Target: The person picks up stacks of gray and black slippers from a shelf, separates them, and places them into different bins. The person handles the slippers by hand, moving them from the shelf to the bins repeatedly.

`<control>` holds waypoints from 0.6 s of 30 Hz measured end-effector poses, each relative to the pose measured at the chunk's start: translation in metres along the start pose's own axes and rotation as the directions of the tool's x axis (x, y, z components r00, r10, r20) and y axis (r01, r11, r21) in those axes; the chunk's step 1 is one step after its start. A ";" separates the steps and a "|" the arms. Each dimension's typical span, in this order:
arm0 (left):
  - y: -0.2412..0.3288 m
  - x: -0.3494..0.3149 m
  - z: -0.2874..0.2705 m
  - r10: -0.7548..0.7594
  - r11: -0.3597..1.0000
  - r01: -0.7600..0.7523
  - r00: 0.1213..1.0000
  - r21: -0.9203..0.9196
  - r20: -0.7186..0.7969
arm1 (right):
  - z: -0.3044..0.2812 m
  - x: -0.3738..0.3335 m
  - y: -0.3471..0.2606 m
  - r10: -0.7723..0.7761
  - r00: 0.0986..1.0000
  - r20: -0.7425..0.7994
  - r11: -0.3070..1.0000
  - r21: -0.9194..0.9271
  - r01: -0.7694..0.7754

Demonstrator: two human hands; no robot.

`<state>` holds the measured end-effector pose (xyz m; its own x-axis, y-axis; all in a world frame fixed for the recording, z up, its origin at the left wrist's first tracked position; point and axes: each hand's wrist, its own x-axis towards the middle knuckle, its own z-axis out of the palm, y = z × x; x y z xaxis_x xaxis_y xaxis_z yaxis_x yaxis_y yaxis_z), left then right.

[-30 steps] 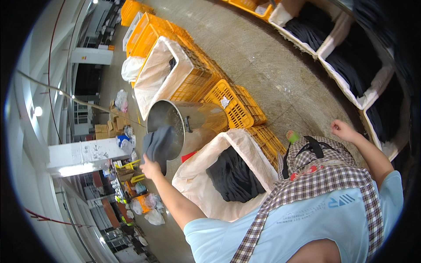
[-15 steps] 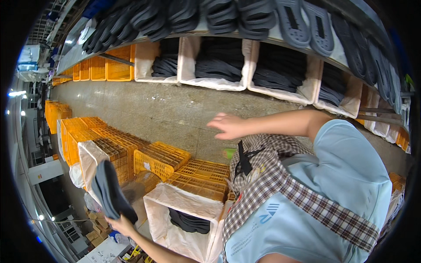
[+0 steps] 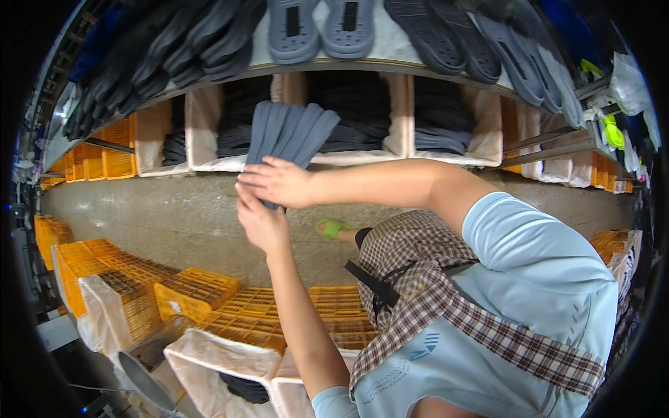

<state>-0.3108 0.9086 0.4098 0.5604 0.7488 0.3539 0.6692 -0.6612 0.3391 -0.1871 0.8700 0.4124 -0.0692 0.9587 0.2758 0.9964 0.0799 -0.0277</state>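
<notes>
Both of my hands are on a bundle of grey slipper soles (image 3: 289,132), whose far ends spread like a fan toward the bins. My left hand (image 3: 263,226) grips the near end from below, its fingers partly hidden. Across the bundle's near part lies my right hand (image 3: 284,182), fingers bent over the soles and close against the left fingers. Above are grey slipper pieces with holes (image 3: 348,31) on a long shelf. Just behind the bundle, a white-lined bin (image 3: 198,139) holds dark soles.
Yellow crates (image 3: 191,289) line the near side of the floor, with another white-lined bin (image 3: 216,352) holding dark soles. More dark soles (image 3: 446,42) lie along the shelf (image 3: 390,63). A green slipper (image 3: 331,227) is on a foot below my hands.
The soles in my left hand have moved from the lower left up toward the shelf and bins. My right hand, empty before, has come onto them. The view has shifted.
</notes>
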 end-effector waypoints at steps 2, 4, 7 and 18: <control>0.036 -0.027 0.034 0.078 0.993 -0.082 0.996 -0.085 -0.042 | -0.004 -0.044 0.034 -0.100 0.988 0.117 0.995 0.042 0.095; 0.070 -0.047 0.069 0.130 0.984 -0.137 0.989 -0.118 -0.064 | -0.009 -0.081 0.068 -0.159 0.954 0.253 0.984 0.114 0.134; 0.110 -0.084 0.106 0.143 0.970 -0.140 0.990 -0.196 0.001 | -0.011 -0.133 0.094 -0.217 0.907 0.359 0.975 0.122 0.185; 0.274 -0.132 0.229 -0.077 0.854 0.064 0.997 -0.517 -0.004 | -0.011 -0.292 0.254 0.141 0.927 0.347 0.989 -0.014 -0.145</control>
<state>-0.0894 0.6394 0.2563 0.5052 0.7972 0.3305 0.3551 -0.5411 0.7623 0.0869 0.6069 0.3354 0.0593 0.9949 -0.0818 0.9965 -0.0638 -0.0535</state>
